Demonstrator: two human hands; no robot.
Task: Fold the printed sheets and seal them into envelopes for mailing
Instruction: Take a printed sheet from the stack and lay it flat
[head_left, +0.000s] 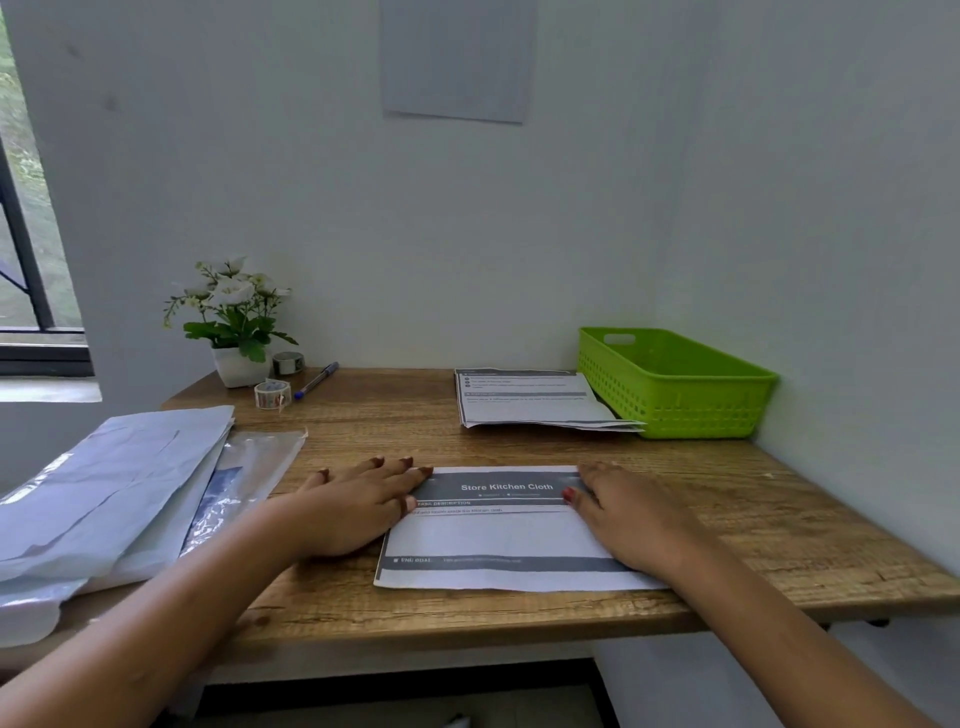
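A printed sheet (498, 538) headed "Store Kitchen Cloth" lies folded near the front edge of the wooden desk (519, 447). My left hand (358, 506) lies flat with straight fingers on the sheet's left end. My right hand (626, 514) presses flat on its right end. A small stack of printed sheets (535, 400) lies further back, right of centre. A pile of pale envelopes (109, 483) rests at the desk's left end, over a clear plastic sleeve (249, 473).
A green plastic basket (670, 384) stands at the back right against the wall. At the back left are a potted white flower (234, 322), two tape rolls (272, 394) and a blue pen (317, 380). Walls close in behind and to the right.
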